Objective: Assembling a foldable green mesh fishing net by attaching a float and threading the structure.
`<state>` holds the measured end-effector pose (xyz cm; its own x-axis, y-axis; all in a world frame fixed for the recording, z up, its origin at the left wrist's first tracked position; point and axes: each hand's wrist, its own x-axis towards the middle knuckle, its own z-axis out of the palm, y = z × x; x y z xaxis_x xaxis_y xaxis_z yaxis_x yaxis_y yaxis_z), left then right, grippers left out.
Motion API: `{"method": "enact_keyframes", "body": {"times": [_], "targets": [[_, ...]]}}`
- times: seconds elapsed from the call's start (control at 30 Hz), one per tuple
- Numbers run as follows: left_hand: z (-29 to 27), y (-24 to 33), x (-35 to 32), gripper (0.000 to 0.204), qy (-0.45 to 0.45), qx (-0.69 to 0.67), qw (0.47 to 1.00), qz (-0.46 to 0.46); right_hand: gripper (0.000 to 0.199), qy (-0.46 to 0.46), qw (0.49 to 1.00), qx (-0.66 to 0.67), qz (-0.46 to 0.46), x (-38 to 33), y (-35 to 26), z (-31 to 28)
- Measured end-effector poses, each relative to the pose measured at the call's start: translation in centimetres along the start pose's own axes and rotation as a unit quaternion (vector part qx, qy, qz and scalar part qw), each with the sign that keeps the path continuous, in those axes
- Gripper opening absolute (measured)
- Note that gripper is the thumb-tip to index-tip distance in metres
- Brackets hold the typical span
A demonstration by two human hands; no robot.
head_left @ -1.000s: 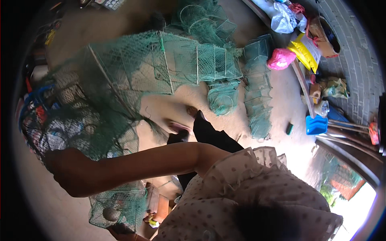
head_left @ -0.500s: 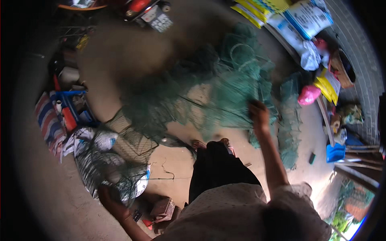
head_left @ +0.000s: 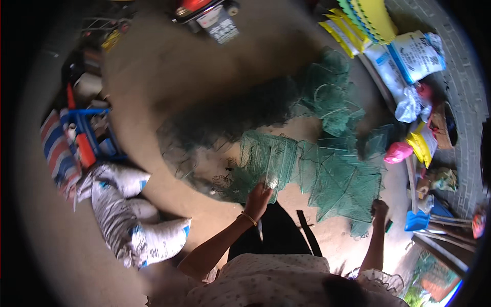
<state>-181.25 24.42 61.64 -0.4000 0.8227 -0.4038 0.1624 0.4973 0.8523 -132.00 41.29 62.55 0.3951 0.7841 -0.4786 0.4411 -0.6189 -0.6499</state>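
Note:
A long green fishing net trap [head_left: 348, 174], built of mesh over square wire frames, stretches across in front of me. My left hand [head_left: 258, 199] is closed on a bunched stack of its frames near my lap, and a bracelet shows at the wrist. Out to the right, my right hand [head_left: 379, 209] is closed at the edge of a spread section of the same net. Darker netting [head_left: 230, 112] lies heaped on the floor beyond, and another pale green heap [head_left: 332, 97] with round hoops sits farther off. Exactly what each set of fingers pinches is partly hidden.
White woven sacks [head_left: 158, 240] lie at the left, behind them a blue crate [head_left: 92, 133] and a striped bag [head_left: 60, 151]. Bags, a pink bundle [head_left: 398, 152] and a blue shovel [head_left: 417, 221] line the right wall. A red vehicle [head_left: 204, 10] stands at the far side.
My left hand has come from the far lower left, over the sacks, to the middle with the netting. My right hand has moved right and nearer, and the net section there is spread out.

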Motion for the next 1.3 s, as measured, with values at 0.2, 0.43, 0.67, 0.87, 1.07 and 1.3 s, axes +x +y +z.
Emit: {"method": "enact_keyframes", "body": {"times": [0.2,0.43,0.67,0.87,1.07,1.3], "targets": [[6.7,-2.5,4.7,0.061,-0.272,0.038,0.96,-0.054,0.017,0.032,0.996,-0.031,0.075,-0.4,3.2,0.8],[12.1,2.8,3.5,0.063,-0.595,0.058,0.802,-0.013,0.026,0.149,0.94,-0.305,-0.042,2.1,8.9,0.0],[-1.8,-7.6,1.9,0.029,-0.352,0.048,0.934,0.016,0.027,-0.234,0.969,-0.039,0.072,-5.2,1.2,17.9],[-21.2,-17.1,-2.5,0.03,-0.14,0.108,0.982,-0.069,0.024,-0.342,0.93,-0.112,0.076,-12.8,-0.6,28.5],[-37.2,-29.8,-11.9,0.037,-0.057,-0.046,0.968,-0.24,0.023,-0.287,0.95,-0.098,0.069,-18.9,-1.7,36.8],[-59.5,-39.5,-21.0,0.028,0.024,-0.099,0.968,-0.23,0.028,-0.353,0.922,-0.075,0.138,-40.2,-1.0,50.4]]}}
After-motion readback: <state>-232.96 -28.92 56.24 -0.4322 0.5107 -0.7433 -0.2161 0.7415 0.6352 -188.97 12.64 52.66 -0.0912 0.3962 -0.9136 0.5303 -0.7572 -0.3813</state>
